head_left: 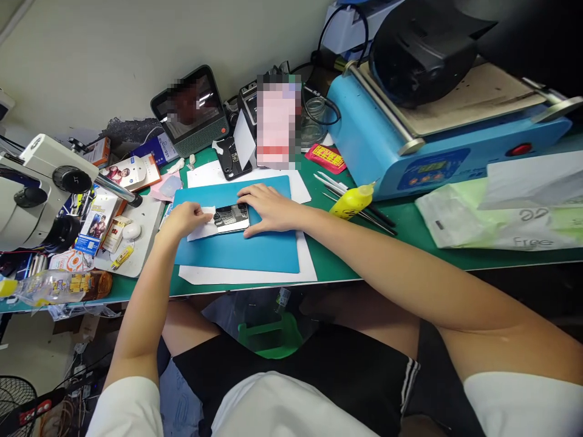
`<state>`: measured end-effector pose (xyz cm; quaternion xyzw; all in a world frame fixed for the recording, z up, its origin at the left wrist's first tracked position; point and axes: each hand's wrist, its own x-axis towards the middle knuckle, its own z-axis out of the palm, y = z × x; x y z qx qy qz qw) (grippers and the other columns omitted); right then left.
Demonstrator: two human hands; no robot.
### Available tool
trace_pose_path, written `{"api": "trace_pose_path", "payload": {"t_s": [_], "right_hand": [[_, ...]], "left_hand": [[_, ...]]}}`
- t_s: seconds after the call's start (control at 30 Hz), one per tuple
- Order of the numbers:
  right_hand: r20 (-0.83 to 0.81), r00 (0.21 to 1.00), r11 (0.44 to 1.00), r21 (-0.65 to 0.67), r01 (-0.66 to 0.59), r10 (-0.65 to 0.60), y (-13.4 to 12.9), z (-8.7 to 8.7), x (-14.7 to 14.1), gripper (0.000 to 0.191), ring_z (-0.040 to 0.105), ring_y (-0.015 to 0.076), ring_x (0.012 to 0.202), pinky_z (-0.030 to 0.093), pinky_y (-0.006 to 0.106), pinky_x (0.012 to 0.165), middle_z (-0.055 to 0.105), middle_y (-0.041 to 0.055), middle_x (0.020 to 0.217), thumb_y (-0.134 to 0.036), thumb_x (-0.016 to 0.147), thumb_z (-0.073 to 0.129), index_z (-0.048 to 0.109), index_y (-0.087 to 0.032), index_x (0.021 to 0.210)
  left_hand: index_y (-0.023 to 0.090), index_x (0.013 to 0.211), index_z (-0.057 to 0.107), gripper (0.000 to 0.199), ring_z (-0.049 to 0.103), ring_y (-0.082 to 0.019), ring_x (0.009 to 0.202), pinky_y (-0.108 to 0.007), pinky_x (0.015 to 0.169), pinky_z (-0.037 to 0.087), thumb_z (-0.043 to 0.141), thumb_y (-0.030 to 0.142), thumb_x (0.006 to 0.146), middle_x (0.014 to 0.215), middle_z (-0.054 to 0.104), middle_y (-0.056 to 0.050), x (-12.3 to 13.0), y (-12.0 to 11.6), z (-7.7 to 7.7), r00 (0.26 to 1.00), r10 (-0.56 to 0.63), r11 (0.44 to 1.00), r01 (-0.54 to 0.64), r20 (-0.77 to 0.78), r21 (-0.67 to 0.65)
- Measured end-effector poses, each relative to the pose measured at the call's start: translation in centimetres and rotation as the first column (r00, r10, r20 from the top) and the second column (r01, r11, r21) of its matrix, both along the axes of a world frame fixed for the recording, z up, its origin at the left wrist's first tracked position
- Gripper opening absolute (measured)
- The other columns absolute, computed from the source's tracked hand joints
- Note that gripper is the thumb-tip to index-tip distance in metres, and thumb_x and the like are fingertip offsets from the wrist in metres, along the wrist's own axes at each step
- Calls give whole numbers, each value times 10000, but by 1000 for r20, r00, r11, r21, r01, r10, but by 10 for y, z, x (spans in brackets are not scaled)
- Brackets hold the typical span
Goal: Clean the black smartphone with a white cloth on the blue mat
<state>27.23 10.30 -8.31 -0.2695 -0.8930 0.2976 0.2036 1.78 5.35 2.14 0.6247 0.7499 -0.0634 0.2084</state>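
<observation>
A phone with a dark, shiny surface lies flat on a blue mat. My left hand is closed on a piece of white tissue, which covers the phone's left end. Around the phone's right end rests my right hand, fingers stretched out and thumb apart, near its edge. Whether those fingertips press on the phone I cannot tell. White paper sticks out from under the mat.
A microscope stands at left, near a drink bottle. At right are a blue machine, a yellow squeeze bottle and a plastic bag. Behind the mat sit a black phone case and a smart display.
</observation>
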Motion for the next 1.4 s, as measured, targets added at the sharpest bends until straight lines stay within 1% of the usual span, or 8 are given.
{"api": "trace_pose_path", "payload": {"t_s": [0.17, 0.3, 0.43, 0.67, 0.87, 1.13, 1.23, 1.4], "right_hand": [[9, 1000, 1000, -13, -4, 4, -1, 1, 0, 967, 446, 491, 1437, 381, 679, 1181, 532, 209, 1565, -840, 742, 736, 637, -191, 1452], [13, 1000, 1000, -27, -1, 1, -2, 3, 0, 962, 430, 509, 1449, 373, 702, 1176, 532, 206, 1569, -811, 732, 760, 629, -202, 1465], [13, 1000, 1000, -24, 0, 0, -1, 3, -1, 967, 434, 507, 1449, 375, 698, 1174, 531, 208, 1575, -834, 729, 741, 632, -206, 1456], [-12, 1000, 1000, -15, 27, -27, -3, 0, -1, 1023, 454, 493, 1427, 397, 669, 1159, 541, 218, 1560, -841, 734, 739, 557, -188, 1500], [-10, 1000, 1000, -10, 21, -21, -3, -1, -2, 1017, 443, 490, 1444, 390, 674, 1170, 520, 221, 1582, -836, 743, 740, 546, -190, 1503], [-15, 1000, 1000, 4, 20, -20, -2, -2, -2, 986, 449, 487, 1440, 400, 671, 1163, 542, 200, 1561, -817, 748, 759, 551, -216, 1502], [-12, 1000, 1000, 5, 17, -17, -2, -2, -1, 982, 459, 482, 1432, 402, 665, 1164, 540, 201, 1564, -824, 746, 757, 566, -208, 1487], [5, 1000, 1000, -4, 21, -21, -2, -2, -2, 973, 441, 478, 1456, 378, 661, 1193, 526, 210, 1583, -771, 740, 799, 570, -186, 1483]], "left_hand": [[236, 671, 512, 390, 571, -203, 668, -331, 579, 340, 707, 507, 873, 715, 649, -27, 26, 18, -6, 999, -34, 999, 34, -8, -11], [237, 685, 520, 366, 540, -190, 637, -331, 579, 336, 713, 483, 876, 691, 624, -16, 32, 23, -8, 1000, -10, 1000, 10, 1, -29], [233, 677, 525, 384, 532, -183, 628, -327, 582, 336, 728, 493, 874, 677, 605, -11, 34, 25, -7, 1000, 12, 999, -12, 4, -41], [223, 671, 544, 352, 488, -163, 591, -321, 583, 326, 743, 421, 884, 619, 554, 0, 55, 30, -10, 997, 16, 999, -14, 76, -28], [223, 634, 511, 399, 435, -143, 547, -324, 575, 312, 764, 373, 903, 593, 521, 16, 43, 27, -7, 988, 95, 994, -88, 120, -62], [226, 646, 512, 378, 452, -151, 570, -322, 585, 299, 751, 346, 912, 598, 516, 19, 56, 29, -15, 989, 55, 998, -55, 140, 0], [224, 639, 504, 390, 454, -153, 571, -320, 583, 304, 752, 348, 912, 586, 511, 19, 53, 24, -13, 988, 49, 999, -51, 145, 8], [226, 646, 512, 368, 462, -156, 554, -316, 575, 305, 746, 341, 906, 572, 529, 15, 50, 22, -12, 988, 47, 999, -49, 150, 7]]}}
